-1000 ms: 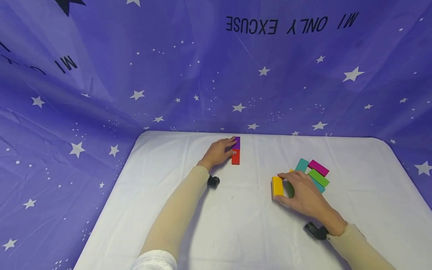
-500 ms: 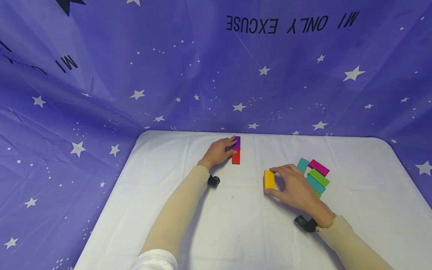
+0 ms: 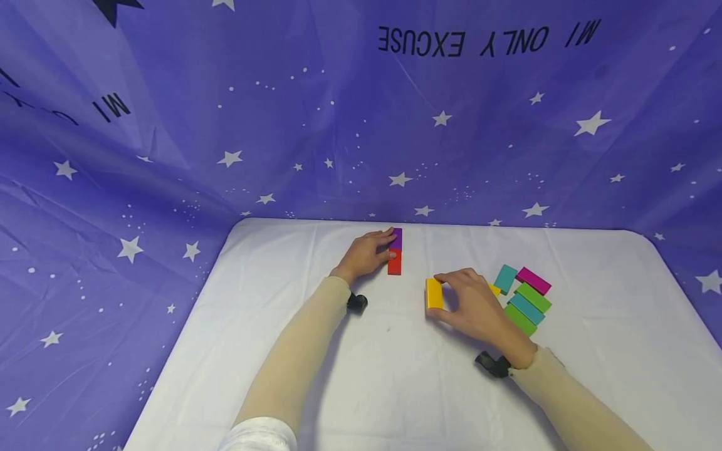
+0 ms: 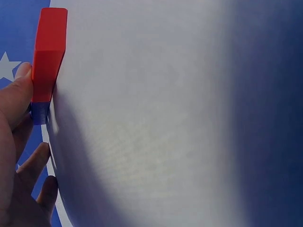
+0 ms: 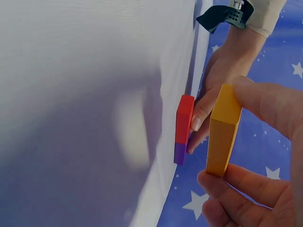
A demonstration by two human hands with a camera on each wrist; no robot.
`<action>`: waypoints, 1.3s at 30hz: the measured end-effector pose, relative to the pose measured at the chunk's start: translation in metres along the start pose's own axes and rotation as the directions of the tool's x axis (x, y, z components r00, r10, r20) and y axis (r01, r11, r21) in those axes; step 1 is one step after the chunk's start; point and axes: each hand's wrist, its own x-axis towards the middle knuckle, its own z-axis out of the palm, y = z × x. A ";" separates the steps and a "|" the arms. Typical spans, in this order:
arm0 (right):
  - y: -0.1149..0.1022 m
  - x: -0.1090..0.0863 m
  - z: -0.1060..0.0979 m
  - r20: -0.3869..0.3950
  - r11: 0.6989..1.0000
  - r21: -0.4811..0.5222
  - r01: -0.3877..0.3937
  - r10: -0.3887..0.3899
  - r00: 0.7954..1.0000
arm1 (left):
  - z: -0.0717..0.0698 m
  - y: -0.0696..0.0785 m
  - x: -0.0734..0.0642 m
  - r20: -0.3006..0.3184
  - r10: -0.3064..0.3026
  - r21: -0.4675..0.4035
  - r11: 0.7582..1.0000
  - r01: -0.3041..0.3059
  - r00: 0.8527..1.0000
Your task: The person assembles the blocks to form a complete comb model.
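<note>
In the head view my left hand [image 3: 363, 257] rests at the left side of a purple block [image 3: 397, 238] and a red block [image 3: 395, 262], which stand end to end in one line. Its thumb touches the red block [image 4: 49, 56] in the left wrist view, while the other fingers extend along the cloth. My right hand [image 3: 476, 308] pinches a yellow block [image 3: 434, 294] by its two ends, thumb at one and fingertips at the other. The right wrist view has this yellow block [image 5: 223, 130] held up in front of the red-and-purple pair.
Right of the right hand lie a teal block [image 3: 504, 279], a magenta block [image 3: 533, 280], a green block [image 3: 533, 297] and several more. Another yellow block [image 3: 494, 289] peeks out behind that hand. White cloth [image 3: 389, 376] covers the table; a purple star-printed curtain [image 3: 338, 125] stands behind.
My right hand has carried the yellow block leftward and slightly away from me, toward the red and purple blocks, uncovering more of the loose blocks. The left hand has stayed put.
</note>
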 end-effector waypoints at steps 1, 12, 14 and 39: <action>-0.001 0.002 0.001 0.001 1.000 -0.001 0.004 -0.004 1.000 | 0.000 0.000 0.000 0.000 0.000 -0.001 1.000 0.000 1.000; -0.012 0.015 0.017 0.024 1.000 0.014 0.006 -0.006 1.000 | -0.001 0.002 0.000 0.009 -0.011 0.015 1.000 0.010 1.000; -0.014 0.017 0.019 0.028 1.000 0.020 0.005 -0.006 1.000 | 0.000 0.002 0.000 0.012 -0.012 0.022 1.000 0.012 1.000; -0.026 0.041 0.039 0.047 1.000 0.027 0.014 -0.015 0.999 | 0.001 0.000 0.001 0.002 0.000 0.018 1.000 0.000 1.000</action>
